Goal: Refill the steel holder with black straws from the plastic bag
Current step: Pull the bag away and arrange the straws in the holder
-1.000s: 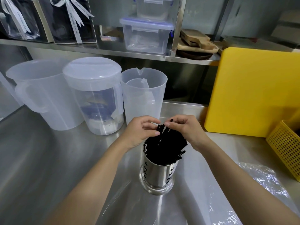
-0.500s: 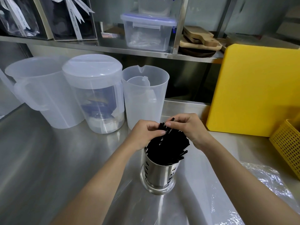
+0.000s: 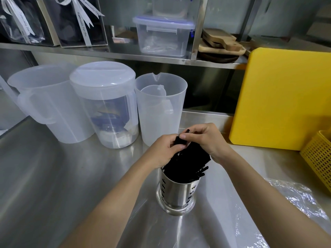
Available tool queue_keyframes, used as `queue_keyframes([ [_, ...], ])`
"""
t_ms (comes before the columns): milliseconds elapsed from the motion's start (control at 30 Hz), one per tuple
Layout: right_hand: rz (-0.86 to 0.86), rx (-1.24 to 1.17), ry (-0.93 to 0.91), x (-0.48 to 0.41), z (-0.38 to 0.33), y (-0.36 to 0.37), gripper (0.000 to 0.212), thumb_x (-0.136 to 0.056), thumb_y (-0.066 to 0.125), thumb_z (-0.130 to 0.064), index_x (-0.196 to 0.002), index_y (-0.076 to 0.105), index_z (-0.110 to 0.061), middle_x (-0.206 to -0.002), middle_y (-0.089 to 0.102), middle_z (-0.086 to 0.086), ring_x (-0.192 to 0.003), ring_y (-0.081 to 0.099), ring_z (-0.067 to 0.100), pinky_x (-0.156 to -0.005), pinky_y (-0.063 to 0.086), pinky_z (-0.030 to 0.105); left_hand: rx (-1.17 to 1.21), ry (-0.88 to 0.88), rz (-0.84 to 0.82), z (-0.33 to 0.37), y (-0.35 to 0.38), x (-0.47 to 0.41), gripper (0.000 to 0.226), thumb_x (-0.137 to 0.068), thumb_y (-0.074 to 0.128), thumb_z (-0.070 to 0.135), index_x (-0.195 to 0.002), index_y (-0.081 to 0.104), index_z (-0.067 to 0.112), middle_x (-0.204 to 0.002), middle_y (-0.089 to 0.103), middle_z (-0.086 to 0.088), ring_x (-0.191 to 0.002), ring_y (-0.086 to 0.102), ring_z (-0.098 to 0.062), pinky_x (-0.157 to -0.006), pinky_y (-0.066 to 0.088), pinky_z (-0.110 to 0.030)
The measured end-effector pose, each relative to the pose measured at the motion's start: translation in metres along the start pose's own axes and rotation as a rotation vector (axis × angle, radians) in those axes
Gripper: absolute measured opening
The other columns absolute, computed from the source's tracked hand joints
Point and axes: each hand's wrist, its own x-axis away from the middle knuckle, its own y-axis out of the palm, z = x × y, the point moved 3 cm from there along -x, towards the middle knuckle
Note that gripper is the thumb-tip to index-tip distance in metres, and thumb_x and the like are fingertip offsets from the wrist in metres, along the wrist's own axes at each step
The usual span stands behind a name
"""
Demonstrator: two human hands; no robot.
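A perforated steel holder [image 3: 176, 196] stands on the steel counter, packed with black straws [image 3: 189, 161] that lean toward the right. Over the bundle's top my left hand [image 3: 162, 151] has its fingers curled on the straws' upper ends. From the other side my right hand [image 3: 208, 138] pinches the tips of a few straws between thumb and fingers. The clear plastic bag [image 3: 293, 199] lies flat and crumpled on the counter at the right, partly under my right forearm.
Three translucent plastic jugs [image 3: 159, 108] stand behind the holder, the middle one lidded [image 3: 103, 85]. A yellow cutting board [image 3: 284, 104] leans at the back right beside a yellow mesh basket [image 3: 318, 156]. A shelf above carries clear containers [image 3: 163, 36] and wooden boards.
Both hands have stayed on the straw tops, closing in a little tighter together. The camera view has shifted slightly downward and closer.
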Motion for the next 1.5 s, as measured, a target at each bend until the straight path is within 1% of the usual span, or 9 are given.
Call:
queue_keyframes([
  [333,-0.025,-0.002,-0.019,0.002,0.002,-0.004,0.017,-0.078,0.066,0.001,-0.094,0.069,0.005,-0.075,0.069,0.005,-0.064,0.067,0.006,-0.060,0.050,0.011,0.035,0.005,0.056,0.001,0.000,0.004,0.020,-0.080,0.054,0.031,-0.086,0.063,0.014,-0.083,0.067,-0.012,-0.078,0.059,-0.019,-0.084,0.047,-0.052],
  [400,-0.019,-0.009,-0.037,0.003,-0.001,-0.006,0.017,-0.077,0.066,0.002,-0.094,0.068,0.005,-0.076,0.069,0.006,-0.063,0.067,0.005,-0.060,0.050,0.012,0.055,0.025,0.077,0.004,-0.002,0.004,0.007,-0.085,0.057,0.023,-0.084,0.063,0.022,-0.087,0.070,-0.013,-0.083,0.064,-0.022,-0.087,0.047,-0.050],
  [600,0.084,-0.041,-0.105,0.005,-0.008,-0.012,0.015,-0.081,0.066,-0.010,-0.094,0.069,-0.003,-0.078,0.067,0.003,-0.065,0.062,0.000,-0.064,0.049,0.012,0.221,0.077,0.147,0.023,-0.013,0.005,0.016,-0.089,0.055,0.008,-0.086,0.062,0.022,-0.084,0.072,-0.005,-0.082,0.071,-0.016,-0.088,0.054,-0.037],
  [833,0.229,-0.128,-0.130,0.010,-0.010,-0.027,0.015,-0.090,0.055,-0.019,-0.084,0.068,-0.015,-0.070,0.066,-0.004,-0.068,0.059,0.006,-0.065,0.049,0.019,0.467,0.175,0.502,0.055,-0.051,0.008,0.014,-0.090,0.054,0.008,-0.081,0.059,0.018,-0.068,0.073,0.007,-0.071,0.071,-0.010,-0.079,0.057,-0.035],
  [1000,0.347,-0.200,-0.104,0.013,-0.017,-0.027,0.024,-0.093,0.047,-0.031,-0.088,0.068,-0.019,-0.083,0.065,0.001,-0.084,0.060,0.015,-0.075,0.049,0.025,0.851,0.021,0.811,0.051,-0.078,0.008,0.014,-0.095,0.048,0.016,-0.092,0.061,0.013,-0.086,0.071,-0.003,-0.083,0.071,-0.014,-0.077,0.058,-0.035],
  [1167,0.440,-0.372,-0.018,0.016,-0.021,-0.018,0.035,-0.093,0.046,-0.039,-0.088,0.069,-0.014,-0.082,0.067,0.003,-0.084,0.061,0.018,-0.080,0.049,0.032,1.204,-0.111,0.785,0.049,-0.055,0.009,0.012,-0.096,0.043,0.009,-0.096,0.055,0.007,-0.087,0.065,-0.008,-0.080,0.066,-0.017,-0.075,0.056,-0.036],
  [1233,0.450,-0.411,0.012,0.019,-0.022,-0.012,0.036,-0.092,0.048,-0.040,-0.084,0.070,-0.012,-0.078,0.066,0.002,-0.080,0.060,0.019,-0.082,0.050,0.035,1.240,-0.148,0.745,0.052,-0.037,0.010,0.011,-0.096,0.043,0.008,-0.099,0.054,0.006,-0.087,0.066,-0.010,-0.080,0.066,-0.018,-0.082,0.055,-0.039],
  [1333,0.464,-0.422,0.012,0.025,-0.024,-0.009,0.032,-0.092,0.050,-0.036,-0.079,0.068,-0.011,-0.073,0.063,0.002,-0.074,0.058,0.018,-0.075,0.051,0.031,1.258,-0.167,0.683,0.055,-0.015,0.012,0.016,-0.095,0.044,0.006,-0.110,0.051,0.005,-0.091,0.066,-0.012,-0.084,0.067,-0.020,-0.071,0.055,-0.036],
  [1500,0.461,-0.421,-0.030,0.033,-0.025,-0.024,0.035,-0.093,0.046,-0.037,-0.080,0.067,-0.012,-0.070,0.059,0.001,-0.069,0.056,0.013,-0.071,0.047,0.026,1.371,-0.246,0.607,0.058,-0.008,0.013,0.010,-0.095,0.044,0.004,-0.099,0.053,0.001,-0.092,0.065,-0.014,-0.084,0.066,-0.022,-0.067,0.054,-0.036],
])
